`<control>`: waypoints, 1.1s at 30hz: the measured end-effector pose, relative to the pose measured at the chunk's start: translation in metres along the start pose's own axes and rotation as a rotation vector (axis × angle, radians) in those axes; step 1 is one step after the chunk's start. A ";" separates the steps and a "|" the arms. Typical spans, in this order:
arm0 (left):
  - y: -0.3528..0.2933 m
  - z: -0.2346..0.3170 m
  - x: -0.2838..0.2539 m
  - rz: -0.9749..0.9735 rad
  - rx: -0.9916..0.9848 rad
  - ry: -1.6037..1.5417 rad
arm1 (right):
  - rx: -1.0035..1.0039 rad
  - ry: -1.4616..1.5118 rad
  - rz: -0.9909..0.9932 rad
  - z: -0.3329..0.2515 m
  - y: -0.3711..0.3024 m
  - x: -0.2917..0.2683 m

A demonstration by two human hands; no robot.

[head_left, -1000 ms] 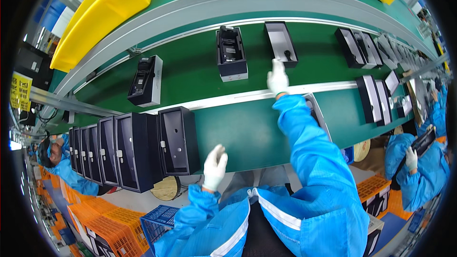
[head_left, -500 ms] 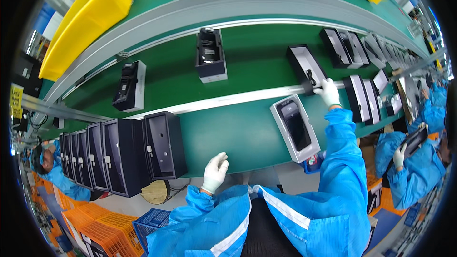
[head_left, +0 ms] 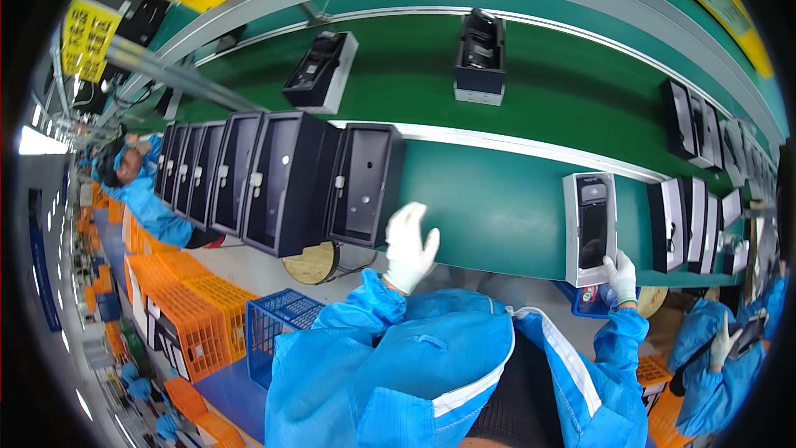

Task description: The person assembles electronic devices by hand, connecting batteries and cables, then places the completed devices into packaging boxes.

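My left hand (head_left: pixel 410 242), in a white glove, is raised with its fingers apart. It holds nothing and is nearest to the rightmost dark open box (head_left: pixel 365 178) of the row at left. My right hand (head_left: pixel 620 278), also gloved, grips the lower right corner of a white phone box (head_left: pixel 572 241). A black phone (head_left: pixel 593 232) lies face up in that box, on the green table (head_left: pixel 489 216). To its right stands an open box with a black cable inside (head_left: pixel 666 224), first in a short row of boxes.
Beyond the pale rail, a green belt (head_left: pixel 398 58) carries two boxes with black contents, a left box (head_left: pixel 327 70) and a middle box (head_left: pixel 479 54). Orange crates (head_left: pixel 199 315) and a blue crate (head_left: pixel 282 319) stand at lower left. A co-worker's gloved hand (head_left: pixel 725 340) shows at right.
The view has swung, shifting the scene rightward. My right hand has left the cable box, now in the right row, and come to the phone box. My left hand has risen nearer the left row.
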State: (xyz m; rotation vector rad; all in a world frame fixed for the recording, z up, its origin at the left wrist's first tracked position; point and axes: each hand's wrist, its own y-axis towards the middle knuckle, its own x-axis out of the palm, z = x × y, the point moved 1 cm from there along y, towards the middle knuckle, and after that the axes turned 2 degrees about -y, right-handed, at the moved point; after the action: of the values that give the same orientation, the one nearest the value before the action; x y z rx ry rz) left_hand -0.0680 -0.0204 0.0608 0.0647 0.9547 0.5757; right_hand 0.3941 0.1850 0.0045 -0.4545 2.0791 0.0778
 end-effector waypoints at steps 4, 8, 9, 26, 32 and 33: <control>-0.014 -0.053 -0.045 -0.042 -0.153 0.428 | -0.042 -0.134 -0.056 0.003 0.005 0.024; -0.020 -0.076 -0.047 -0.079 0.105 0.409 | -0.036 -0.044 0.025 -0.048 0.003 0.060; -0.016 -0.068 -0.044 -0.089 0.124 0.385 | -0.055 -0.001 0.038 -0.050 0.003 0.077; -0.026 -0.010 0.078 -0.291 0.157 0.297 | -0.165 -0.087 0.097 -0.152 0.010 0.146; -0.039 0.019 0.088 -0.314 0.226 0.104 | -0.276 -0.200 0.229 -0.225 0.042 0.125; -0.038 0.024 0.087 -0.287 0.221 0.065 | -0.277 -0.177 0.220 -0.230 0.047 0.137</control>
State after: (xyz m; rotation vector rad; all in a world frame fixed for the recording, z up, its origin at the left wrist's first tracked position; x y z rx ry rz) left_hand 0.0061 -0.0048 -0.0017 0.1047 1.0666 0.2075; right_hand 0.1267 0.1348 0.0050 -0.3677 1.9427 0.5229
